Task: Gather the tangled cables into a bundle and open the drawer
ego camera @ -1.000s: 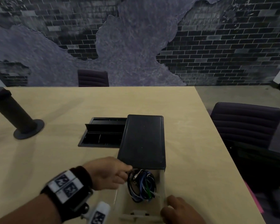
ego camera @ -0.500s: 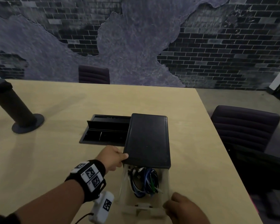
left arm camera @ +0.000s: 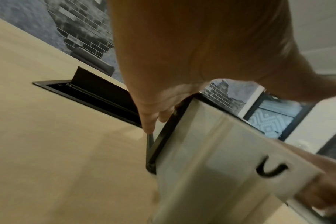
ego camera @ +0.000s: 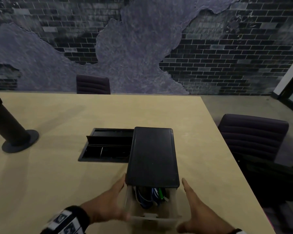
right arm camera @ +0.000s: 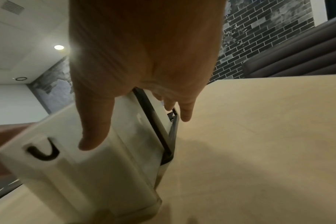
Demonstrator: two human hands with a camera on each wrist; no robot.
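A black drawer case [ego camera: 152, 156] stands on the tan table [ego camera: 57, 174]. Its pale translucent drawer [ego camera: 152, 215] is pulled out toward me. Inside lies a bundle of blue, white, green and black cables [ego camera: 150, 195], partly hidden under the case top. My left hand [ego camera: 115, 201] lies flat along the drawer's left wall, fingers straight, tips at the case's front corner [left arm camera: 163, 136]. My right hand [ego camera: 193, 205] lies flat along the right wall in the same way. In the right wrist view its thumb [right arm camera: 94, 136] rests by the drawer front [right arm camera: 48, 151].
A recessed black cable box [ego camera: 107, 146] with a raised flap sits in the table just left of the case. A black post [ego camera: 10, 132] stands at far left. Dark chairs stand at the right [ego camera: 252, 137] and far side [ego camera: 93, 84]. The table's right edge is close by.
My left hand left the case's front corner and now lies flat on the drawer's left side. My right hand moved from the drawer front up along its right side.
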